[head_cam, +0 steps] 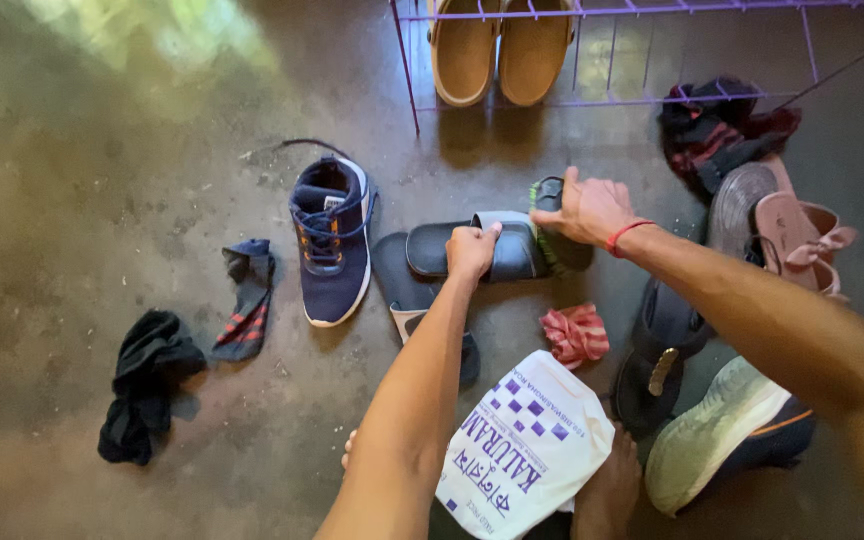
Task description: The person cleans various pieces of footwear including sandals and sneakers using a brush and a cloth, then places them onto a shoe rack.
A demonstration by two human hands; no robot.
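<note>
1. Far left, on the concrete floor (102,200): black cloth (147,385) in a heap, then a dark sock with red stripes (247,300). Both well apart from either hand.
2. Navy sneaker (330,240), toe toward the camera, laces loose. Just left of the slide, not touching the hands.
3. Dark slide sandal (472,250) lies with its long axis left–right across the view, resting partly over a second dark sandal (402,285).
4. Left hand (472,250) sits on the slide's strap, fingers curled shut around it.
5. Right hand (592,208) is at the slide's right end, fingers closed on a green-bristled brush (550,225), or so it seems; the grip is partly hidden. Bristles meet the slide.
6. Below: red cloth (575,333), white printed bag (527,450).
7. Right: more footwear; purple rack (652,100) above.
</note>
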